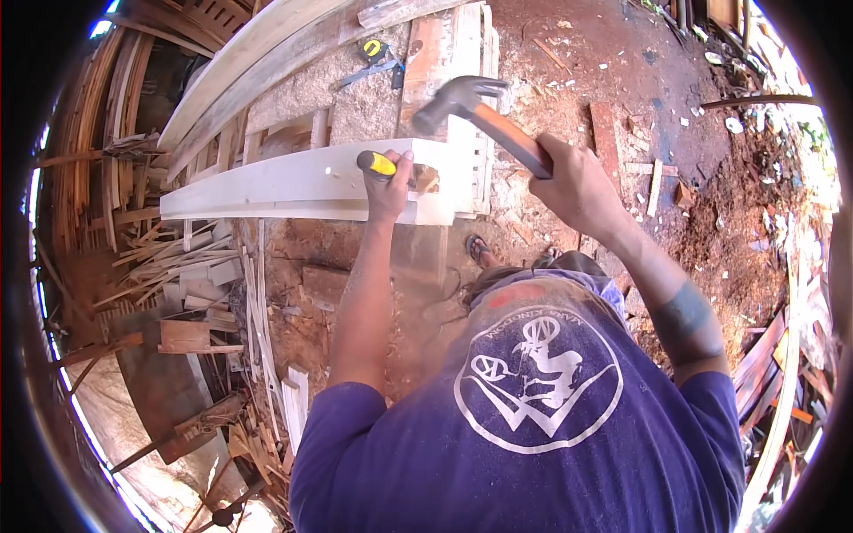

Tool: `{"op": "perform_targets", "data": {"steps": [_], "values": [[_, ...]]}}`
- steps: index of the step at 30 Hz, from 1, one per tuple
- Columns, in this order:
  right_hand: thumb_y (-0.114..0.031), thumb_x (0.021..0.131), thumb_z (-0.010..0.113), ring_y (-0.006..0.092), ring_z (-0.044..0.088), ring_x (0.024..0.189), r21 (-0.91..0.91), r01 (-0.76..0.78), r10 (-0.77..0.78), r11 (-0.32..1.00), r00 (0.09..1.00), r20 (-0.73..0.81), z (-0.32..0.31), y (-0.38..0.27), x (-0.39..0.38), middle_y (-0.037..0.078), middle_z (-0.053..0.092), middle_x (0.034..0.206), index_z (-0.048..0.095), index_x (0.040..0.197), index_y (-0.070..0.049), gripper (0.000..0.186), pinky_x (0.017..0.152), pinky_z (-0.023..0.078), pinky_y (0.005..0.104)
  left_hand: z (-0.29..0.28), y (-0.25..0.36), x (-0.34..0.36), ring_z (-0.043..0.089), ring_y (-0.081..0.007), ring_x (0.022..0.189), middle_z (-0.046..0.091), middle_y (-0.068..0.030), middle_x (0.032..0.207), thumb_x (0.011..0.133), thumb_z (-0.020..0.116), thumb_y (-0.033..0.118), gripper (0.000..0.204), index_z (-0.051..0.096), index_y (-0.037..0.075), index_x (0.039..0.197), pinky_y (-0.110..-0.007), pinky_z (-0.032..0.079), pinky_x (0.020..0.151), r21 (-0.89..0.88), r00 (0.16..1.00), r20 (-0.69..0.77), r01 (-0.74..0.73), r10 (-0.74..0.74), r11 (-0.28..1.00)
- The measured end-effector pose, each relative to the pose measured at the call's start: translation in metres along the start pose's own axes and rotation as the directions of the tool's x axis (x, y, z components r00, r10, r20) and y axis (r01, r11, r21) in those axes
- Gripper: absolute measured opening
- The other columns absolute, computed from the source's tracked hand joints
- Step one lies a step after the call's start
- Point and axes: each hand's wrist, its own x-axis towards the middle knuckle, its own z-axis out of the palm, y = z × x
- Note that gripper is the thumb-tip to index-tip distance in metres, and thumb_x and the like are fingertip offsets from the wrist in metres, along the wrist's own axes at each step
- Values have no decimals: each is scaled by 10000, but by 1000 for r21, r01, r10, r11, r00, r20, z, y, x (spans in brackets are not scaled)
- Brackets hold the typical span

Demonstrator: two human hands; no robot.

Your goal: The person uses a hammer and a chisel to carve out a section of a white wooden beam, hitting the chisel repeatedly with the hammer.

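Note:
My left hand (391, 194) is closed around the black-and-yellow handle of a chisel (380, 165), holding it over a pale timber beam (284, 182). The chisel's blade is hidden behind the hand. Just right of that hand, a brownish cut-out (426, 178) shows in the beam near its right end. In my right hand (577, 185) is a claw hammer (502, 129), gripped low on its orange-and-dark handle. Its metal head is raised above the beam's far edge, up and to the right of the chisel, apart from it.
Beyond the beam lie a yellow-and-black tape measure (373, 50) and a blue-grey tool (369, 73). Long curved boards (240, 71) stretch along the far left. Wood scraps (191, 266) pile up at left, and a brown board (604, 133) lies on the dirt floor at right.

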Motion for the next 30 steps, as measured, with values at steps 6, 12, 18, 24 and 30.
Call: {"op": "perform_targets", "data": {"steps": [6,12,18,24,30], "values": [[-81,843,673,286,664,581,-78,619,-569,782,657,-495,-49,-111,47,188,601,643,603,957,49,187,582,546,445,-9,-7,-7,491,-78,614,533,27,622,945,677,144,327,531,45,670,-290,407,591,-9,998,-42,43,-43,999],[-101,922,578,360,721,694,-287,272,-166,919,924,345,32,-45,35,217,686,759,539,1144,10,252,619,584,484,19,15,-2,474,-66,627,536,43,648,924,691,124,304,533,47,676,-285,394,586,-70,993,-103,-60,52,996],[-74,887,598,357,720,736,-151,407,-415,901,909,-27,-46,-125,47,205,685,825,565,1121,-2,247,656,580,465,-2,2,-7,451,-63,628,491,51,652,919,690,120,299,520,50,682,-284,390,579,27,999,9,42,-42,999],[-96,890,601,395,712,731,-225,303,-224,926,920,321,24,-59,33,217,688,777,494,1167,1,313,673,565,517,5,13,-7,524,-80,692,569,27,713,928,685,130,201,609,27,773,-272,423,631,-122,999,-25,-22,19,992],[-84,881,590,400,703,734,-77,-26,39,997,985,171,15,-4,34,249,684,795,592,1033,34,193,738,564,492,-7,-4,-13,558,-89,720,595,2,737,966,680,148,248,577,53,761,-281,449,656,37,989,100,108,-111,994]]}}
